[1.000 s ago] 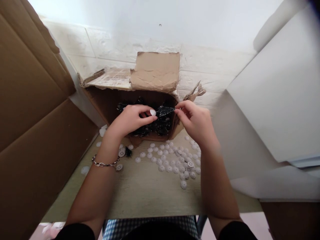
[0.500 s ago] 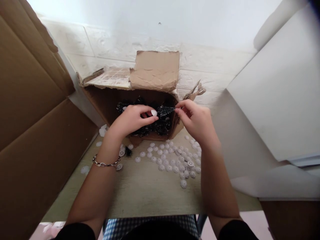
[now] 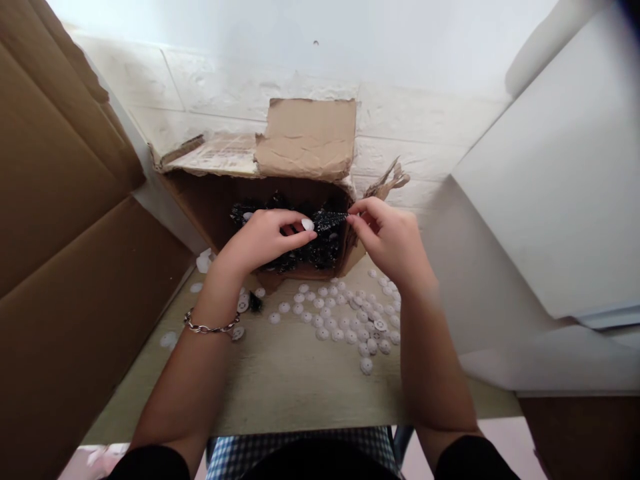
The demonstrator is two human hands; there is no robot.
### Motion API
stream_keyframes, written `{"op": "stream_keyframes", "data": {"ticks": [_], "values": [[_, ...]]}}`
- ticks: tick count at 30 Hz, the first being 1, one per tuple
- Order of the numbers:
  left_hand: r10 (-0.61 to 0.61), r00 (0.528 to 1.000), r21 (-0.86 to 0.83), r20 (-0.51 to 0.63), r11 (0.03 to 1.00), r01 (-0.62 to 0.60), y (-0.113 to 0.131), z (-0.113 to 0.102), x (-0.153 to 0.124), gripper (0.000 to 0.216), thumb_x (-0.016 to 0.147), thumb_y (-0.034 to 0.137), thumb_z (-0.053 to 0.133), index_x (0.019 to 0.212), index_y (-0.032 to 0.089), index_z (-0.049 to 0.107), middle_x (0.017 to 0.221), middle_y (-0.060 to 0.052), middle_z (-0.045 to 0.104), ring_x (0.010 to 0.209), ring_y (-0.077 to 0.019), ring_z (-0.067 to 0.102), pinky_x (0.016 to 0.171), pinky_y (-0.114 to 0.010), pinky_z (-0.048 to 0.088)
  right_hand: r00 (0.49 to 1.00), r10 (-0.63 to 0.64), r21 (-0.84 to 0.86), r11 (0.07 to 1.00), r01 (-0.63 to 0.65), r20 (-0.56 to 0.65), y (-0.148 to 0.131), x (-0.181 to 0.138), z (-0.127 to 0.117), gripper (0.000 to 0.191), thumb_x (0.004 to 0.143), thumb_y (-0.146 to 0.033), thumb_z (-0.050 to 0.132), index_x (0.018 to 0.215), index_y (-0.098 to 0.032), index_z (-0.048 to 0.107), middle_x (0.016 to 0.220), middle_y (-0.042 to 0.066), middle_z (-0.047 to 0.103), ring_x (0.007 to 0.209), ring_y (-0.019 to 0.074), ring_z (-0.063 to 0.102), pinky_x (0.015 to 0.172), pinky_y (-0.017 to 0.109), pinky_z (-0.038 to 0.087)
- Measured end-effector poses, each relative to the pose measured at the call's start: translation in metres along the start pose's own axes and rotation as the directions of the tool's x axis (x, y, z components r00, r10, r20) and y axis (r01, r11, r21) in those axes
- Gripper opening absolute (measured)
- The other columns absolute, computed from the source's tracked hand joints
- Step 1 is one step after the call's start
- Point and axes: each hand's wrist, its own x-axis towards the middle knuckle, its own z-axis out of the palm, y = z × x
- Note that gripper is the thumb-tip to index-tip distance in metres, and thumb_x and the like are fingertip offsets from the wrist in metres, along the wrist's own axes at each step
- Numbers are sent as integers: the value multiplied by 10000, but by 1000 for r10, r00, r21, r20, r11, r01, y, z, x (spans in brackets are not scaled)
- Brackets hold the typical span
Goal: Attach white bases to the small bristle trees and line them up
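My left hand (image 3: 280,237) pinches a small white round base (image 3: 307,225) between thumb and fingers. Joined to that base is a dark miniature tree (image 3: 330,220) with white flecks, lying sideways. Its narrow tip is held in the closed fingertips of my right hand (image 3: 377,223). Both hands are at the mouth of a worn cardboard box (image 3: 195,203) lying on its side. Inside it, behind my hands, lie several more dark flecked miniature trees (image 3: 320,253), partly hidden by my left hand.
Many white round bases (image 3: 345,323) are scattered over the table (image 3: 300,393). A small dark tuft (image 3: 255,302) lies left of them. A large cardboard sheet (image 3: 65,200) stands at the left, a white panel (image 3: 560,167) at the right. A white wall (image 3: 425,100) rises behind the box.
My hands keep the same hold on the miniature tree, one at each end. The whole view has shifted very slightly; nothing was let go or picked up.
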Motion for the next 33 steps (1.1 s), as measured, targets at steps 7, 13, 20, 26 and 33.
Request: {"op": "stream_keyframes", "data": {"ticks": [7, 13, 20, 26, 33], "values": [[24, 1000, 27, -18, 999, -23, 1, 0, -1, 363, 678, 462, 462, 842, 178, 617, 744, 8, 621, 640, -105, 518, 592, -195, 361, 1000, -3, -8, 1000, 3, -16, -1, 0, 1, 175, 781, -246, 392, 836, -176, 542, 669, -4, 563, 605, 101, 495, 576, 218, 341], [52, 998, 75, -18, 996, -50, 7, -1, -1, 360, 685, 457, 452, 827, 173, 621, 751, -1, 616, 663, -111, 516, 618, -201, 361, 997, 8, 36, 999, -5, -77, -3, 1, 2, 206, 790, -237, 377, 860, -177, 561, 723, 10, 584, 662, 103, 521, 626, 221, 366], [82, 996, 112, -47, 991, -76, 7, -3, -3, 356, 693, 450, 450, 839, 167, 609, 755, -5, 613, 645, -107, 513, 607, -203, 359, 991, 102, 413, 909, -58, -85, -6, 0, 8, 246, 777, -315, 403, 902, -189, 573, 731, 7, 584, 650, 102, 531, 613, 241, 419], [138, 990, 136, -26, 982, -134, 12, -3, -5, 333, 712, 422, 442, 889, 186, 597, 775, 6, 612, 663, -102, 512, 611, -202, 354, 982, 164, 740, 649, -179, 94, -6, 2, 8, 197, 703, -380, 514, 762, -196, 556, 635, -31, 530, 531, 60, 484, 528, 196, 418], [218, 975, 190, -39, 960, -207, 23, -4, -10, 312, 713, 415, 452, 853, 178, 598, 801, -6, 604, 710, -115, 512, 655, -217, 355, 909, 146, 832, 369, -415, 389, 3, 3, 4, 257, 701, -443, 489, 768, -194, 481, 687, -38, 522, 529, 39, 499, 515, 166, 425]]}}
